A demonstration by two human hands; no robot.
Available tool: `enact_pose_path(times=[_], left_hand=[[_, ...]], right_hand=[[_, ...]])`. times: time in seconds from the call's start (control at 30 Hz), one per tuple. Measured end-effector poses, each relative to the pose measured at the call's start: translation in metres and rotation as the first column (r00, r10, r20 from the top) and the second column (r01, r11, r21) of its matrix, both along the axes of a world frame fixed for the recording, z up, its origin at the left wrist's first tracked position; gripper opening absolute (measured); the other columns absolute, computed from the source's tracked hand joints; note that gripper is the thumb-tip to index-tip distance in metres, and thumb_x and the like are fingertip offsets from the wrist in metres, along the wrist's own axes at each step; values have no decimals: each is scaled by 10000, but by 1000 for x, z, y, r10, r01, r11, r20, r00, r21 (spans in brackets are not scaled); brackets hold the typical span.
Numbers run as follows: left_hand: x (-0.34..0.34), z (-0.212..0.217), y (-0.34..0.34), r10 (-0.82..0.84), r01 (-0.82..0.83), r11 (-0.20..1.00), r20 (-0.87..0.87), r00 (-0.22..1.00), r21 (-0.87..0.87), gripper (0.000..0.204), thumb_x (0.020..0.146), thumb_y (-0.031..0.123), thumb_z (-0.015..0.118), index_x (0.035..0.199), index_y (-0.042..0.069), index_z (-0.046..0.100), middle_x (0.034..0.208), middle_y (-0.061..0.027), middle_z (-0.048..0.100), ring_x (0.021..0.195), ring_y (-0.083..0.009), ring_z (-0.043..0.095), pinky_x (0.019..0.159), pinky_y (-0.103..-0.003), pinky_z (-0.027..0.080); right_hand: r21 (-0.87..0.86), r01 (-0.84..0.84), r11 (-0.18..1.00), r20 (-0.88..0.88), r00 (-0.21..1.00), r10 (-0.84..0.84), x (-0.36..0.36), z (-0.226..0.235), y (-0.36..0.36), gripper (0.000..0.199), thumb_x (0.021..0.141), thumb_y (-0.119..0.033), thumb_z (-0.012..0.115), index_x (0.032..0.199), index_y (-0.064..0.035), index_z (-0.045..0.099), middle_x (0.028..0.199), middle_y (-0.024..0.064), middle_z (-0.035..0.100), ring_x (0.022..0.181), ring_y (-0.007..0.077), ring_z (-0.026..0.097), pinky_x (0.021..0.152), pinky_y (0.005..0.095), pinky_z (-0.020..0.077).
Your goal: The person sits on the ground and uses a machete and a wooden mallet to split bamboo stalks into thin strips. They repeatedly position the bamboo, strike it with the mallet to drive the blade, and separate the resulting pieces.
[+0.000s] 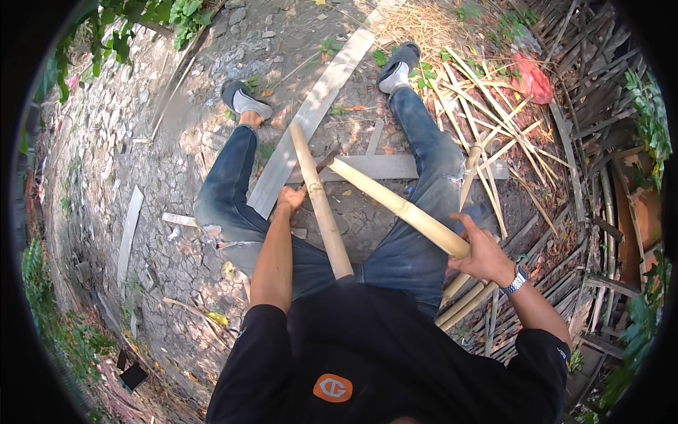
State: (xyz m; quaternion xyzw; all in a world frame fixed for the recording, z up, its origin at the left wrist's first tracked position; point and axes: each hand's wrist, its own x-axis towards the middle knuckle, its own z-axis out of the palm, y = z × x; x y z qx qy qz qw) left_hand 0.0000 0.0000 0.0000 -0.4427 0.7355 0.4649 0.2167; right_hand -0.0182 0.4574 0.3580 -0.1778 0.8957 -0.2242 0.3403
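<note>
My right hand [486, 251], with a metal watch at its wrist, grips the near end of a split bamboo length [399, 206]. This piece slants up to the left, its far tip close to a dark knife blade [326, 160]. My left hand [290, 201] is closed around the knife's handle end, which its fingers partly hide. Between my legs a second bamboo length [323, 205] runs from my lap toward a grey plank, crossing over the knife. Beside my right knee stands a further bamboo piece [471, 172].
A long grey plank [311, 116] and a crossing board [381, 167] lie on the cracked soil. Thin bamboo strips [487, 116] are heaped at the far right, near a red plastic bag [533, 79]. Bamboo poles [466, 305] lie beside my right hip.
</note>
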Motion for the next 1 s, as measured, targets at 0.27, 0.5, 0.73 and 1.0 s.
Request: enact_pose_path(times=[0.27, 0.5, 0.73, 1.0], left_hand=[[6, 2, 1, 20, -22, 988, 12, 1000, 152, 724, 832, 699, 728, 723, -2, 586, 619, -69, 538, 479, -202, 461, 511, -419, 426], [-4, 48, 15, -51, 49, 979, 4, 999, 197, 642, 892, 621, 718, 646, 61, 523, 569, -39, 509, 465, -166, 445, 482, -384, 397], [2, 20, 6, 41, -37, 949, -5, 999, 313, 696, 896, 690, 670, 659, 51, 530, 555, -26, 454, 457, -178, 414, 466, -396, 375], [-5, 28, 2, 253, -257, 957, 45, 966, 132, 882, 861, 841, 556, 820, -37, 625, 633, -72, 529, 507, -203, 468, 491, -423, 428]], right_hand=[[95, -28, 995, -357, 932, 60, -7, 19, 93, 901, 624, -135, 833, 1451, -106, 478, 1127, 242, 689, 975, 440, 689, 832, 491, 576], [205, -8, 979, -604, 785, 133, 14, 0, 156, 717, 655, -151, 768, 1346, -143, 580, 1120, 153, 689, 934, 402, 695, 770, 475, 586], [242, -65, 968, -680, 700, 217, 10, 31, 192, 580, 680, -121, 756, 1246, -95, 630, 1067, 148, 666, 904, 384, 683, 772, 455, 582], [278, 193, 941, -827, 547, 132, -18, 119, 286, 464, 736, -20, 747, 1195, -45, 678, 1074, 162, 682, 967, 352, 688, 826, 426, 555]])
